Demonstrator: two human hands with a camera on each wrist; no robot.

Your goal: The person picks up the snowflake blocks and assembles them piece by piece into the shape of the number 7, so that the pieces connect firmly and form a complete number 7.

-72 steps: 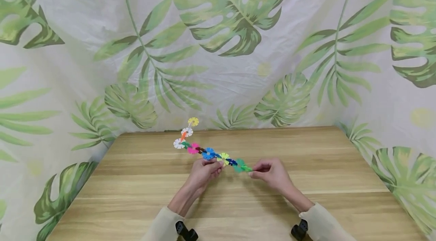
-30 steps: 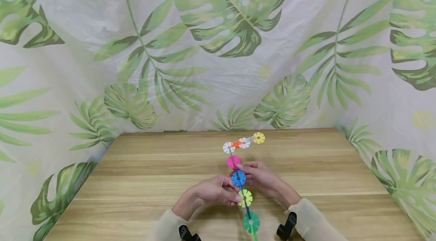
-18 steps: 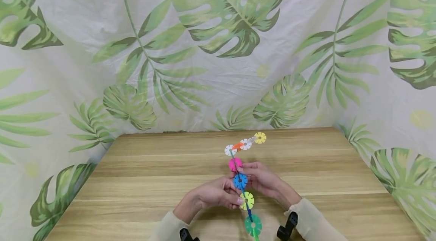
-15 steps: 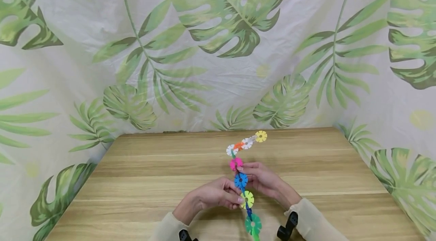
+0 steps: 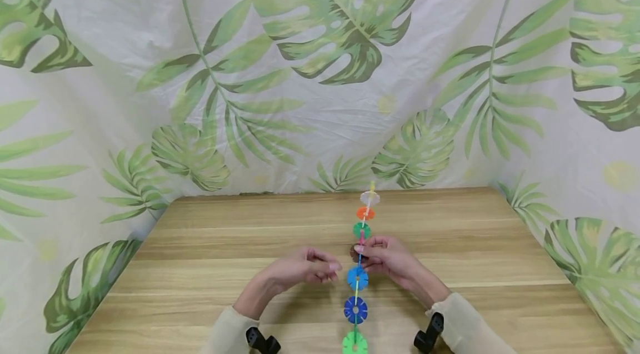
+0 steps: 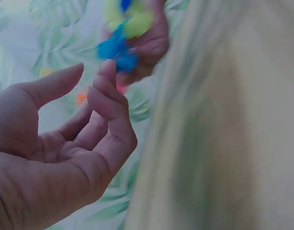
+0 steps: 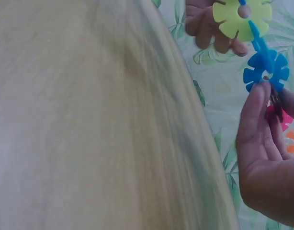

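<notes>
A chain of notched, flower-shaped plastic discs (image 5: 355, 309) runs in a line away from the body, in several colours. My right hand (image 5: 392, 263) pinches the brown disc (image 5: 355, 254) near its middle. In the right wrist view, a blue disc (image 7: 256, 75) and a yellow-green disc (image 7: 223, 18) extend beyond those fingertips. My left hand (image 5: 299, 269) is just left of the chain, apart from it. Its fingers bend loosely around nothing, as the left wrist view shows, with a gap between thumb (image 6: 61, 86) and fingers.
A wood-grain table (image 5: 210, 265) lies beneath both hands. Behind it hangs a leaf-patterned cloth (image 5: 325, 104). Each wrist wears a small black device, the left one (image 5: 263, 341) and the right one (image 5: 430, 333).
The left hand has let go of the yellow-green disc and moved left. The chain has turned about its length and straightened into a line, still in the right hand's pinch.
</notes>
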